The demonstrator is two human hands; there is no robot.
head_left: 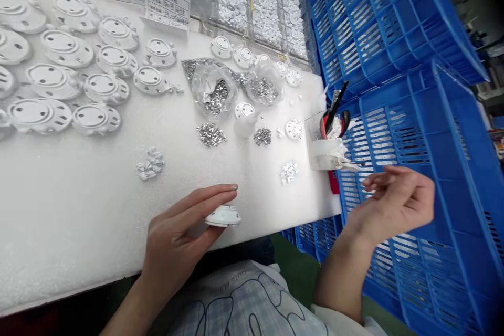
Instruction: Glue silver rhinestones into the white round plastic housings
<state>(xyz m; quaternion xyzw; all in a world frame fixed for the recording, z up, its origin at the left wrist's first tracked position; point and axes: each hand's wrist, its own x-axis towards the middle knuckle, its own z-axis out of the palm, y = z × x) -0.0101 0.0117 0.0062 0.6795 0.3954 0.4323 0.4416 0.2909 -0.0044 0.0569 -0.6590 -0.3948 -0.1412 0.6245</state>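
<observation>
My left hand point(177, 236) grips a small white round plastic housing point(223, 216) near the front edge of the table, thumb below and fingers above it. My right hand point(397, 199) is over the blue crate at the right, with its fingers curled in; whatever they hold, if anything, is hidden. Two piles of small metal parts, one at left point(211, 135) and a smaller one point(262, 137), lie beyond my left hand. A white bottle point(244, 122) stands between them. Small white plastic pieces lie in one heap at left point(150, 164) and another at right point(289, 172).
Rows of similar white housings point(49, 81) cover the left of the white table point(79, 194). Open bags of metal parts point(216, 92) lie farther back, before bins of white pieces point(232, 5). A clear holder point(317, 149) with black-and-red-handled tools point(334, 115) stands beside stacked blue crates point(444, 168).
</observation>
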